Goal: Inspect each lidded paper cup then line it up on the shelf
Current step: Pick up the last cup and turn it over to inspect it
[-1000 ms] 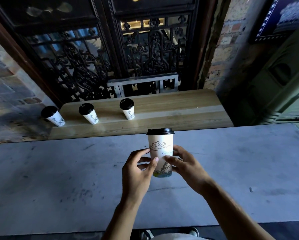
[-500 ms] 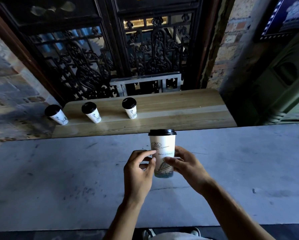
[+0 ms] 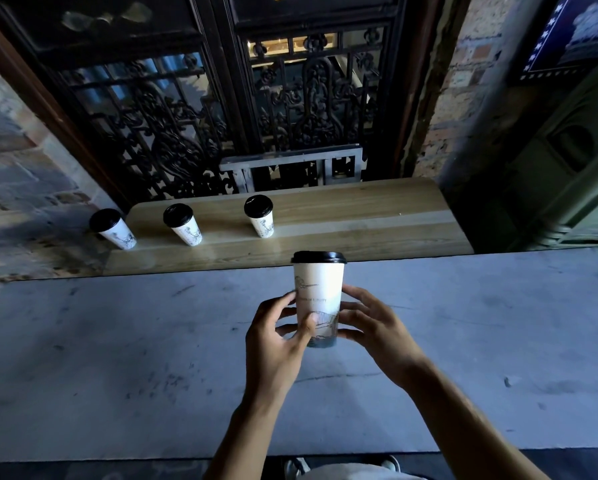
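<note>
A white paper cup [image 3: 320,289] with a black lid and a line drawing stands upright above the grey stone counter [image 3: 117,358], held between both hands. My left hand [image 3: 276,344] grips its lower left side, thumb on the front. My right hand [image 3: 373,327] grips its lower right side. Three more lidded cups stand in a row on the wooden shelf [image 3: 359,220] beyond the counter: one at the shelf's left end [image 3: 114,230], one next to it [image 3: 184,225], one further right [image 3: 261,217].
Behind the shelf rises a dark ornate iron grille door [image 3: 221,116]. A brick wall [image 3: 463,98] and a green cabinet [image 3: 567,168] stand at the right. The shelf's right half is bare wood. My shoes show below the counter's near edge.
The cup has turned in my fingers, so its drawing and lettering have shifted to the left. My hands and the cup stay over the same spot.
</note>
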A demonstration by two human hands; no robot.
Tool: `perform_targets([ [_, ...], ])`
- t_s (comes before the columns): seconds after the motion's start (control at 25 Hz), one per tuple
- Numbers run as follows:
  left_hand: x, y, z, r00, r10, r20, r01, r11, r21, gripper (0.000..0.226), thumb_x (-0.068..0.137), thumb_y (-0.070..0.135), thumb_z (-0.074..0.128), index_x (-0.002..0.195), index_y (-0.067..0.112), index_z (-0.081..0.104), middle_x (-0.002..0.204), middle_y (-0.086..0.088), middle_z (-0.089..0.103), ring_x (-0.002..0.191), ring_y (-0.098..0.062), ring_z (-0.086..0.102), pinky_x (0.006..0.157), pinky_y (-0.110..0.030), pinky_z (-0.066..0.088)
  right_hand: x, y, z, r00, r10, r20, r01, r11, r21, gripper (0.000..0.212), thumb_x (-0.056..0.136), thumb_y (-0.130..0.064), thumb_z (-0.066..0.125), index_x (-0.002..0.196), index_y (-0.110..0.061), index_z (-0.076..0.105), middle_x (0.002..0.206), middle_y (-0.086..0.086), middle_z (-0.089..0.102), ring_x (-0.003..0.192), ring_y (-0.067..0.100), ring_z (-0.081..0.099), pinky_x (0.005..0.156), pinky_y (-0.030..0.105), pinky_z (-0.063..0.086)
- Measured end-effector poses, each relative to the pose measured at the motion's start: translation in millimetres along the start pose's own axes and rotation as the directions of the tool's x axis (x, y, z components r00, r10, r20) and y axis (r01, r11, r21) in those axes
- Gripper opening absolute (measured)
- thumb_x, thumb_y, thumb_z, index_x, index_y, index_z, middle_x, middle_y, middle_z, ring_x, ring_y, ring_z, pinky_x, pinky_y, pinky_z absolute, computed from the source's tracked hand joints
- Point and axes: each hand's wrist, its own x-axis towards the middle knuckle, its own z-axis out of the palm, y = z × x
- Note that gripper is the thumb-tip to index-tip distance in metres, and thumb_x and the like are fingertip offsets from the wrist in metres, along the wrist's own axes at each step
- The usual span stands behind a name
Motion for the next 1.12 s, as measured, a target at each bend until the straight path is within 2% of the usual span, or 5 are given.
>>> perform_targets([
  [0.28,-0.3,5.1,0.2,1.0,0.022,0.014,-0.023,1.0,0.014,0.037,0.088,0.011,0.074,0.115,0.036,0.067,0.108,0.004,0.072,0.09,-0.002,0.071,0.072,-0.022,0.06,1.7,7.7,-4.5,0.999,-0.034,-0.042,0.035,0.999,0.031,0.06,0.086,-0.011,0.074,0.143,-0.02,0.06,0.126,0.014,0.074,0.113,0.028,0.074,0.092,0.036,0.059],
  [0.52,-4.5,5.6,3.3,0.998,-0.034,0.044,0.033,0.999,0.014,0.033,0.089,0.019,0.074,0.115,0.038,0.065,0.111,0.009,0.075,0.093,-0.002,0.072,0.071,-0.016,0.055,-5.8,1.6,-2.7,0.999,-0.028,-0.015,0.029,0.999,0.04,0.044,0.083,-0.014,0.078,0.127,-0.015,0.072,0.12,0.032,0.065,0.1,0.028,0.074,0.086,0.034,0.061],
  [0.68,-5.1,10.1,5.5,0.994,-0.075,0.078,0.077,0.997,-0.026,0.035,0.086,0.02,0.078,0.117,0.029,0.066,0.111,0.015,0.074,0.093,0.001,0.072,0.07,-0.016,0.056,-6.4,2.6,-5.0,0.999,-0.039,-0.025,0.041,0.996,0.085,0.062,0.078,-0.022,0.084,0.136,-0.018,0.063,0.123,0.026,0.072,0.115,0.038,0.072,0.103,0.053,0.055],
  [1.0,-0.3,5.2,9.9,0.997,-0.063,0.044,0.059,0.994,0.089,0.031,0.092,0.019,0.07,0.122,0.024,0.07,0.098,0.004,0.07,0.087,0.007,0.066,0.071,-0.008,0.051,-6.5,0.8,-9.6,0.999,-0.038,-0.036,0.042,0.992,0.121,0.063,0.079,-0.003,0.075,0.138,-0.02,0.063,0.125,0.016,0.074,0.11,0.029,0.072,0.089,0.035,0.057],
  [1.12,1.5,5.7,16.2,0.997,-0.064,0.042,0.059,0.991,0.116,0.03,0.092,0.021,0.069,0.121,0.026,0.071,0.096,0.007,0.069,0.087,0.005,0.066,0.074,-0.016,0.053,-6.3,0.5,-13.6,0.998,-0.042,-0.054,0.046,0.995,0.087,0.065,0.077,0.0,0.074,0.138,-0.019,0.063,0.129,0.017,0.071,0.111,0.027,0.073,0.087,0.031,0.059],
])
